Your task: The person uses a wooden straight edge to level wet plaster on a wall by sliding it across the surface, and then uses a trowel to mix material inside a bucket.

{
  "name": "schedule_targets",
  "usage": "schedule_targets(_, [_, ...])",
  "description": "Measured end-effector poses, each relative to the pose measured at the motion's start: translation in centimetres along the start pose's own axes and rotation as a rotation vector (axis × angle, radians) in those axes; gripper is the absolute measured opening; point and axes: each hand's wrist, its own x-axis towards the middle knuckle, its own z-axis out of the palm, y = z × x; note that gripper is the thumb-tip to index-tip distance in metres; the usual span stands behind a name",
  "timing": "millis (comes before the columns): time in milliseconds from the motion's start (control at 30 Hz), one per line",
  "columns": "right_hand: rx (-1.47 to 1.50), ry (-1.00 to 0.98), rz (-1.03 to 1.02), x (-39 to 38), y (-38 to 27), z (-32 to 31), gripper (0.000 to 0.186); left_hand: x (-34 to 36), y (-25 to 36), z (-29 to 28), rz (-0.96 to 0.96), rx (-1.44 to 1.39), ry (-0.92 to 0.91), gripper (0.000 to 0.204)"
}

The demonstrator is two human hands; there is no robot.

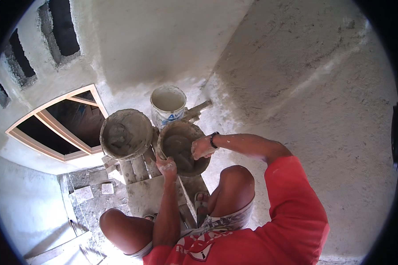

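In front of my knees stands a dark, mortar-crusted bucket (200,169), tilted towards me, with wet grey mortar (177,144) inside. My left hand (166,166), smeared with mortar, grips its near left rim. Over the right side of the opening, my right hand (202,148) is closed, fingers pointing down to the mortar. Whatever it holds is hidden by the hand. A second wide bucket (142,115) with a lump of mortar in it stands left of the first. Behind them is a taller white bucket (164,115) with greyish contents.
The buckets rest on a rough plank platform (140,168), where my feet also are. A plastered wall (314,106) rises close on my right. Ahead left is a wooden window frame (57,128). Below on the left, rubble and block pieces (83,194) lie on the floor.
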Motion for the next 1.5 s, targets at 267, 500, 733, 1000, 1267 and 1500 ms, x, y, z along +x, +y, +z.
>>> schedule_targets(267, [0.432,0.012,-0.171,-0.4,2.6,1.7,0.021,0.0,-1.9,0.6,0.051,0.037,0.111,0.049])
schedule_targets(500, [-0.635,0.647,-0.477,-3.7,0.6,0.2,0.022,0.4,-0.9,-1.0,-0.041,-0.033,-0.136,0.049])
schedule_targets(733, [-0.849,0.778,-0.389,4.0,3.1,2.8,0.012,0.8,-4.1,-0.2,0.058,-0.051,0.016,0.045])
schedule_targets(1000, [-1.05,0.548,-0.754,0.6,2.9,1.3,0.012,0.8,-8.4,0.4,-0.021,0.151,0.095,0.057])
schedule_targets(1267, [-0.843,0.566,-0.352,3.9,1.9,1.3,0.024,2.4,-3.8,-1.4,-0.184,-0.136,0.0,0.055])
schedule_targets(1500, [-0.882,0.903,-0.37,0.3,-0.7,-1.2,0.017,2.4,-1.2,-2.0,-0.23,-0.202,0.026,0.052])
